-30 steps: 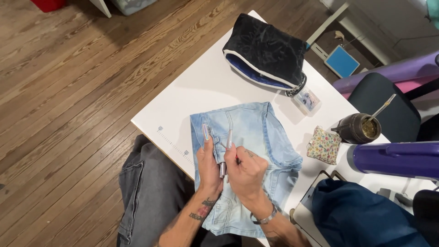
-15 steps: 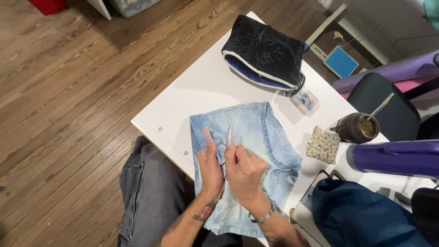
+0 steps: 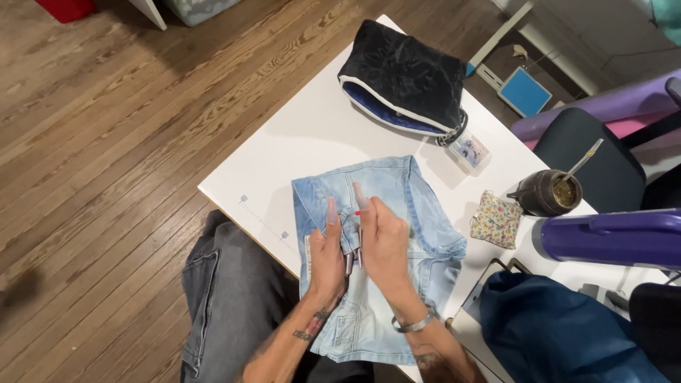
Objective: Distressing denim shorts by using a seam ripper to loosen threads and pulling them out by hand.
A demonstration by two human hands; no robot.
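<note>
Jeans [image 3: 386, 234] of light blue denim lie flat on the white table [image 3: 319, 135], the lower part hanging over the near edge toward my lap. Compared with half a second ago, almost nothing has moved: both of my hands stay at the same seam in the middle of the garment, and only my fingers have shifted a little along it. My left hand [image 3: 328, 259] presses the cloth, its fingers stretched out flat, with one long nail pointing up the seam. My right hand [image 3: 383, 241] is closed around a small thin tool [image 3: 359, 245] with a red tip, held just against the seam; what kind of tool it is I cannot tell. On the far part of the table sits a black bag [image 3: 404, 74] with a blue lining, and near it a small clear box [image 3: 469, 151]. To my right are a flowered fabric pad [image 3: 496, 218], a dark round cup with a metal straw [image 3: 546, 190] and a dark blue cloth [image 3: 560, 333]. The floor [image 3: 120, 135] is brown wood. The left half of the table is bare, while the right side is crowded close to the jeans.
</note>
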